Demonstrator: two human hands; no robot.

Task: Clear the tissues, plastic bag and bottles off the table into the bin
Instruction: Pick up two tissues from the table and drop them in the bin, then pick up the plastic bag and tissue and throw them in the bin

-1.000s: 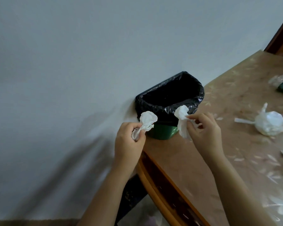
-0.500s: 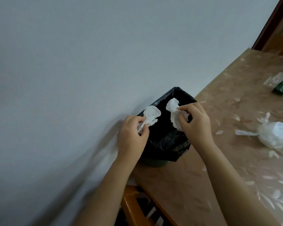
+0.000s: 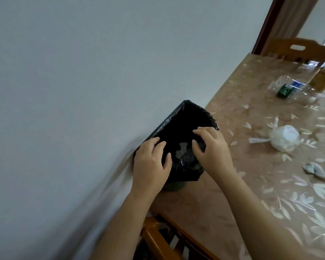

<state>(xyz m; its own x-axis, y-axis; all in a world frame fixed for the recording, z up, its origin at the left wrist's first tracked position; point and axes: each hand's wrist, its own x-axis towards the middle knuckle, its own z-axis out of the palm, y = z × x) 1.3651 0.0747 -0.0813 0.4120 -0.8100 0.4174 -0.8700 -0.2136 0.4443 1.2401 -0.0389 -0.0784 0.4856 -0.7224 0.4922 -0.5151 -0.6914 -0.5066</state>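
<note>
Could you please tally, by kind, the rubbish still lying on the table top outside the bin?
Tied plastic bag: 1
Crumpled tissue: 1
Clear bottle: at least 1; a second cannot be told apart
Total: 3 countable

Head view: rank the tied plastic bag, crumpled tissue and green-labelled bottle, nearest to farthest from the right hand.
Measured from the right hand over the bin:
1. Tied plastic bag, just to its right, mid-table.
2. Crumpled tissue, further right, nearer the table's front edge.
3. Green-labelled bottle, lying at the far end of the table.
</note>
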